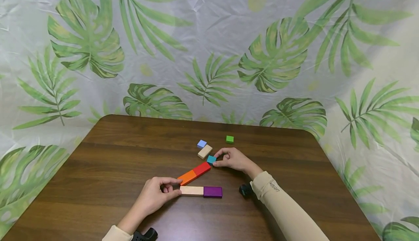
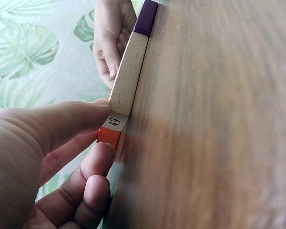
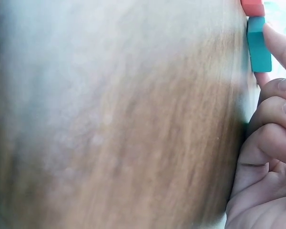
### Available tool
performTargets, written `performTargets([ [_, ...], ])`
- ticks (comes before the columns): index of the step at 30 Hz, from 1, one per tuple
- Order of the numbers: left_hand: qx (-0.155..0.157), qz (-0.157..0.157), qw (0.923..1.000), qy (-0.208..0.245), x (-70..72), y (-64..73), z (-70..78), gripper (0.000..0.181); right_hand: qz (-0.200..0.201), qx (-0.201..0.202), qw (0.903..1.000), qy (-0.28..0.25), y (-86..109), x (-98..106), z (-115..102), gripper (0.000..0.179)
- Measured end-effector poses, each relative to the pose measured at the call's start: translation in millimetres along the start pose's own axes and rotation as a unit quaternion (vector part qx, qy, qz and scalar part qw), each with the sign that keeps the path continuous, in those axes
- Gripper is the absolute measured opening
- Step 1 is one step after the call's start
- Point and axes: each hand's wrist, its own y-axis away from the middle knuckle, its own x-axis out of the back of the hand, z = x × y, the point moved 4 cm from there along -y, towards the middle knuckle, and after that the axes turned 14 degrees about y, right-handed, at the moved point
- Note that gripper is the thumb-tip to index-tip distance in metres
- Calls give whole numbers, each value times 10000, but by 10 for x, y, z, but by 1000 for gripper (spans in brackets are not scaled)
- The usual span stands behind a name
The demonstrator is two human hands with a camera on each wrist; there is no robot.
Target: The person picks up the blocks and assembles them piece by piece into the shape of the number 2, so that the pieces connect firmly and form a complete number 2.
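Observation:
My left hand [image 1: 153, 194] has its forefinger at the left end of an orange block [image 1: 187, 177] and its thumb at the left end of a plain wooden block [image 1: 192, 191]. That wooden block, marked 49 on its end in the left wrist view, lies end to end with a purple block [image 1: 212, 192]. The orange block adjoins a red block [image 1: 202, 168], and the pair slants up to the right. My right hand [image 1: 233, 159] pinches a small teal block [image 1: 211, 159] between thumb and forefinger, beside the red block's far end.
Beyond the teal block lie another wooden block [image 1: 205, 151], a light blue block [image 1: 201, 143] and a green block [image 1: 230, 139]. The brown table [image 1: 124, 150] ends at a leaf-patterned cloth [image 1: 216, 33]. Black wrist devices show beside both sleeves.

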Motion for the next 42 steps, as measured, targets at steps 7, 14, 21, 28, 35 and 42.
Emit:
performTargets([
  [7, 38, 22, 10000, -48, -7, 2, -1, 23, -55, -17, 9999, -96, 14, -4, -2, 35],
  [14, 32, 26, 10000, -38, 1, -1, 10, 23, -17, -30, 9998, -170, 27, 13, -13, 37],
  [21, -4, 18, 10000, 12, 11, 3, 20, 25, -61, -7, 9979, -649, 43, 43, 41, 41],
  [28, -42, 3, 9999, 97, 7, 17, 28, 26, -142, 0, 9956, -930, 86, 139, 139, 47],
  [35, -86, 7, 10000, 45, 7, 17, 26, 26, 567, 10, 9965, -617, 142, 317, 241, 42],
  [42, -66, 7, 10000, 26, 9, 11, 25, 26, 916, 12, 9950, -388, 174, 399, 328, 41],
])
